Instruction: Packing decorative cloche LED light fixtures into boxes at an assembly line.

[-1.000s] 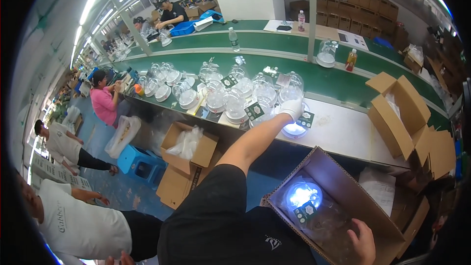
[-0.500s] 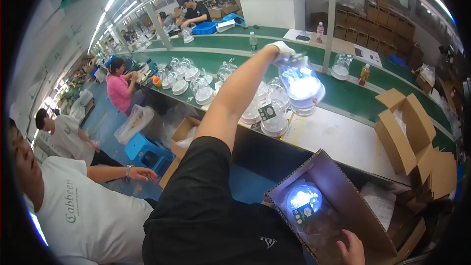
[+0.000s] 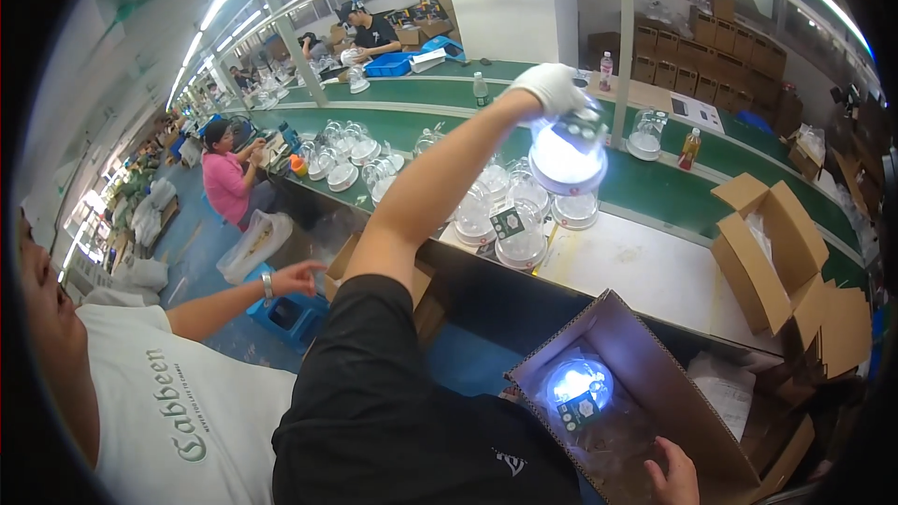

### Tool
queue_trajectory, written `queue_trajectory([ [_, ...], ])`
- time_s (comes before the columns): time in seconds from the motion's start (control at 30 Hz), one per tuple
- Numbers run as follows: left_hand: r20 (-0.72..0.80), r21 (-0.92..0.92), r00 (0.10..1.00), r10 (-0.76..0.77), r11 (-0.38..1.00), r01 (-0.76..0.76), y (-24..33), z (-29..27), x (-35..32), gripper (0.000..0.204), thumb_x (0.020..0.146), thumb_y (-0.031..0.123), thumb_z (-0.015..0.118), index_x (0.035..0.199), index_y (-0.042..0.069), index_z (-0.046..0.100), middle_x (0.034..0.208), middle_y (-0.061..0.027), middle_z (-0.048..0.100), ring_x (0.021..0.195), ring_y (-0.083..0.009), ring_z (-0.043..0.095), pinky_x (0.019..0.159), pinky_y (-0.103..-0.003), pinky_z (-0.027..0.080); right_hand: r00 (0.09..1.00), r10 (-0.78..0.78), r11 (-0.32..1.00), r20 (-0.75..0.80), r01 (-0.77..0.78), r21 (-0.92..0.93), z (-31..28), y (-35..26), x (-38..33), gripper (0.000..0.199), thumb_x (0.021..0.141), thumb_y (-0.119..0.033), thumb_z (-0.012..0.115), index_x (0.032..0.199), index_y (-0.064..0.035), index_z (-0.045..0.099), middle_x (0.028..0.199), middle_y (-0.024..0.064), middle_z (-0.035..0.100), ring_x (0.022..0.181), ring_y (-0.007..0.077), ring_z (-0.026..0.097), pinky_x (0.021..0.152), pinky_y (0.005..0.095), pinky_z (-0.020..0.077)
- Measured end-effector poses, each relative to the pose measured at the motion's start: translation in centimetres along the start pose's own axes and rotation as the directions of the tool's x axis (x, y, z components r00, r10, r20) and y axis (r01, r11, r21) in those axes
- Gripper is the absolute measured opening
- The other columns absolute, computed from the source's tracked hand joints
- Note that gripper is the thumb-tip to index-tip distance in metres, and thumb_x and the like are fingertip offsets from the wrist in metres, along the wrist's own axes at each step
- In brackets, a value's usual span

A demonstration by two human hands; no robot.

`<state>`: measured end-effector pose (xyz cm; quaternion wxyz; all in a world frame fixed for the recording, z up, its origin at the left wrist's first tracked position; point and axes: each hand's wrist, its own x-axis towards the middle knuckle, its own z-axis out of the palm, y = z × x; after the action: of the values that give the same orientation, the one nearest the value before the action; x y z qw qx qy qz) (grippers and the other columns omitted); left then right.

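My left hand [image 3: 550, 92], in a white glove, is raised over the bench and closed around the top of a lit clear dome lamp [image 3: 567, 157] with a white base. Below and left of it, several unlit dome lamps [image 3: 522, 245] stand on the bench, one with a dark green tag. Near me an open cardboard box [image 3: 645, 374] holds another glowing dome lamp [image 3: 578, 382] in clear plastic, with a green tag. My right hand [image 3: 673, 475] is bare, at the near right part of that box, with thumb and forefinger apart; its lower part is cut off.
A green conveyor bench [image 3: 645, 189] runs across, with a white board [image 3: 645, 262] on its near side. An open carton [image 3: 772, 248] stands at the right. Close on my left, a person in a white shirt [image 3: 187, 402] stretches out an arm. A blue stool [image 3: 281, 313] stands behind.
My left hand has shifted slightly, and the lamp in it hangs more upright and a little further left. The person beside me has raised a hand, pointing a finger. My right hand is unchanged.
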<state>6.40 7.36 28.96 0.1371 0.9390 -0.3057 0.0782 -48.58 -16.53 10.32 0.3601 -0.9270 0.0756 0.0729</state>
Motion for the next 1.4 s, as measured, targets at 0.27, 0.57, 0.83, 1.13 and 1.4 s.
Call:
queue_trajectory([
  [0.27,-0.394,-0.342,0.837,0.380,0.784,-0.517,12.1,-1.8,-12.0,0.052,0.087,0.017,0.062,0.138,0.009,0.055,0.078,-0.0180,0.072,0.066,-0.0202,0.072,0.063,-0.033,0.060,0.997,0.027,1.000,0.066,-0.027,-0.001,0.3,-1.6,1.1,0.040,0.096,-0.013,0.066,0.133,-0.0011,0.058,0.125,0.0226,0.065,0.114,0.0390,0.063,0.097,0.0411,0.0498],
  [0.57,-0.436,-0.649,0.708,0.555,0.351,-0.675,20.1,4.0,-17.6,0.009,0.091,0.001,0.056,0.096,0.002,0.063,0.084,-0.0055,0.063,0.074,-0.0122,0.061,0.067,-0.026,0.050,0.760,0.581,0.770,0.293,-0.629,0.106,3.6,4.9,-1.3,0.047,0.091,-0.025,0.070,0.133,-0.0071,0.059,0.133,0.0186,0.062,0.124,0.0356,0.059,0.105,0.0425,0.0459],
  [0.83,-0.114,-0.626,0.688,0.717,0.486,-0.610,21.9,12.0,-19.9,0.003,0.092,0.004,0.059,0.093,0.002,0.060,0.075,-0.0062,0.060,0.068,-0.0113,0.060,0.062,-0.027,0.049,0.709,0.675,0.711,0.206,-0.699,0.078,6.8,14.0,5.3,0.043,0.091,-0.023,0.069,0.129,-0.0050,0.062,0.133,0.0209,0.061,0.123,0.0359,0.059,0.105,0.0425,0.0463],
  [1.13,0.191,-0.587,0.672,0.716,0.632,-0.507,21.7,17.9,-21.9,0.010,0.090,0.007,0.064,0.098,0.004,0.058,0.075,-0.0163,0.066,0.069,-0.0321,0.069,0.065,-0.038,0.054,0.817,0.559,0.829,0.141,-0.552,-0.092,10.9,21.5,9.6,0.039,0.091,-0.020,0.069,0.125,-0.0027,0.064,0.133,0.0235,0.060,0.122,0.0363,0.060,0.105,0.0425,0.0467],
  [1.4,0.319,-0.598,0.515,0.796,0.590,-0.542,23.9,22.6,-23.2,0.020,0.089,0.018,0.064,0.104,0.008,0.056,0.070,-0.0178,0.066,0.063,-0.0396,0.066,0.063,-0.049,0.054,0.738,0.391,0.915,0.550,-0.249,-0.317,6.5,20.7,10.8,0.047,0.095,-0.022,0.062,0.138,-0.0027,0.056,0.137,0.0200,0.059,0.126,0.0339,0.056,0.109,0.0403,0.0442],
])
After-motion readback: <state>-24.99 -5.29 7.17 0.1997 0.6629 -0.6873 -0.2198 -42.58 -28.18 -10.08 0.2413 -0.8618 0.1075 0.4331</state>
